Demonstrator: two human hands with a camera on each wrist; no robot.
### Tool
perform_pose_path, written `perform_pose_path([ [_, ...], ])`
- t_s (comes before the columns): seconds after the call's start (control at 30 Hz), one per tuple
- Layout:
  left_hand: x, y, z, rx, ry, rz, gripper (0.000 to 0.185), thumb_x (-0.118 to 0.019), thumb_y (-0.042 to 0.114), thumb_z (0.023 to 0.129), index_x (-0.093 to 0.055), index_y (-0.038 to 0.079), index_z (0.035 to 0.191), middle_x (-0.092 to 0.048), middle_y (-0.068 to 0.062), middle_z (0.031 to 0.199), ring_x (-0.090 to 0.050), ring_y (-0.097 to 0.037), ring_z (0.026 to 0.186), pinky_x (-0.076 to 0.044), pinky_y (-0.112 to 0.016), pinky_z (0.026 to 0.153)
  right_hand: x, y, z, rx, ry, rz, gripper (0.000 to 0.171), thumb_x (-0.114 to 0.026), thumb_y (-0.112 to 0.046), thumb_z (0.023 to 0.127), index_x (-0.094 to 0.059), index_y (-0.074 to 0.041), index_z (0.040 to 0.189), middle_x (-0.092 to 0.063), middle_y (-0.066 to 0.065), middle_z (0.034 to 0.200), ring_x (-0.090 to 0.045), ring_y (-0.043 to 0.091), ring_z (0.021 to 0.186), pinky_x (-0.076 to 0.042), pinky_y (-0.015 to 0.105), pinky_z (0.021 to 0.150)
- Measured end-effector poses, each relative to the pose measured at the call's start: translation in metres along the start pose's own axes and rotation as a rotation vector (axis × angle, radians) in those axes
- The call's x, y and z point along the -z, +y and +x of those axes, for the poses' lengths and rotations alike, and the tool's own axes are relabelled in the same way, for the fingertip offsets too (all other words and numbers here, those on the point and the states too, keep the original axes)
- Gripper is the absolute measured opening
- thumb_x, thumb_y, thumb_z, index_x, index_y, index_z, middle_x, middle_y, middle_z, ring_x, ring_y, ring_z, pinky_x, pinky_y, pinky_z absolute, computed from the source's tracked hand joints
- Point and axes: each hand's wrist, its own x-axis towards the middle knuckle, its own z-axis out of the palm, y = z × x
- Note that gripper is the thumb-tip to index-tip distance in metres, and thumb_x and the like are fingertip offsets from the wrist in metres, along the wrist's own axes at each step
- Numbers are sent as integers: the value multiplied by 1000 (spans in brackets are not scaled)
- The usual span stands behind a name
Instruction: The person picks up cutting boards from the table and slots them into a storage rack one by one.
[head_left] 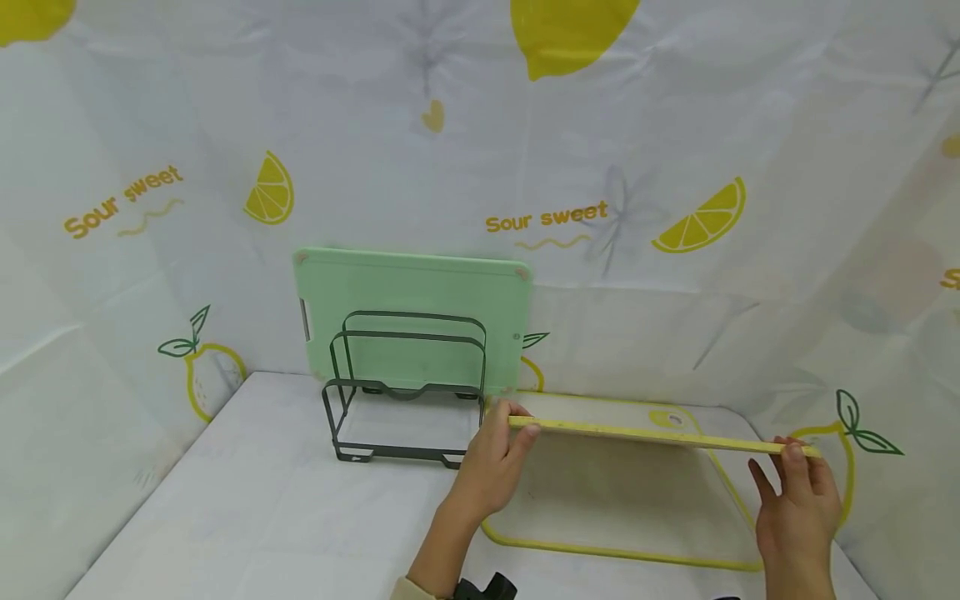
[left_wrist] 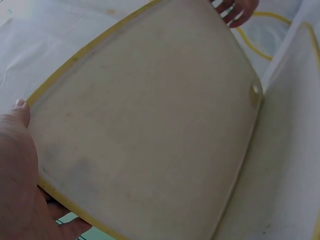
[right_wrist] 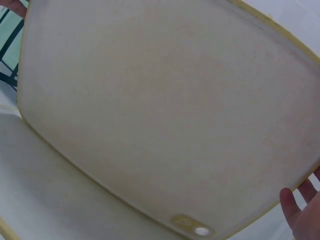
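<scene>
Both hands hold a white cutting board with a yellow rim [head_left: 645, 434], seen almost edge-on in the head view. My left hand [head_left: 491, 462] grips its left end, the thumb on one face and fingers behind. At the right end, my right hand [head_left: 801, 500] pinches the rim between thumb and fingers. A second white, yellow-rimmed board [head_left: 615, 504] lies flat on the table underneath, partly covered by the raised one. Both wrist views show the held board's broad face [left_wrist: 145, 110] slanting down to the lower board, with a small hanging hole [right_wrist: 202, 231] near one corner.
Left of the boards stands a dark wire rack [head_left: 408, 452], close beside my left hand. A green cutting board [head_left: 412, 287] stands upright in its rear part. The white table [head_left: 225, 508] is backed by a lemon-print sheet [head_left: 360, 100].
</scene>
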Motion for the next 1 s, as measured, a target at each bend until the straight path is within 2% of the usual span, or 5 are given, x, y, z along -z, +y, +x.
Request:
perform_pose_path([
  [0.4, 0, 2, 2, -17, 88, 28, 27, -50, 42, 105, -53, 16, 113, -59, 2, 100, -58, -16, 96, -49, -35, 83, 3, 4, 1, 66, -46, -94, 16, -62, 3, 97, -65, -2, 112, -67, 2, 102, -60, 14, 104, -54, 20, 71],
  [0.57, 1, 5, 2, -7, 107, 6, 26, -51, 41, 105, -53, 16, 112, -58, 2, 97, -59, -19, 95, -49, -35, 81, 3, 9, 3, 34, -97, -150, 25, -61, -2, 99, -62, -8, 123, -62, 0, 118, -53, 10, 116, -54, 17, 76],
  [0.67, 1, 5, 3, -4, 108, -1, 25, -51, 41, 105, -53, 17, 112, -58, 2, 96, -59, -19, 94, -48, -34, 80, 3, 14, 2, 61, -106, -181, 24, -67, -6, 96, -63, -10, 119, -62, -1, 117, -53, 10, 119, -52, 14, 78],
  [0.87, 0, 5, 1, -3, 98, -4, 26, -52, 43, 105, -53, 18, 111, -58, 3, 97, -56, -14, 93, -47, -31, 79, 5, 17, 1, 152, -68, -154, 13, -72, -2, 91, -66, -8, 101, -68, -1, 96, -61, 9, 97, -53, 15, 74],
  [1.0, 0, 7, 1, 20, 95, -29, 28, -52, 44, 104, -54, 18, 113, -58, 2, 94, -53, -12, 83, -46, -29, 75, 5, 14, 0, 154, -31, -201, 12, -72, -3, 91, -65, -11, 96, -66, -4, 92, -58, 8, 94, -52, 14, 72],
])
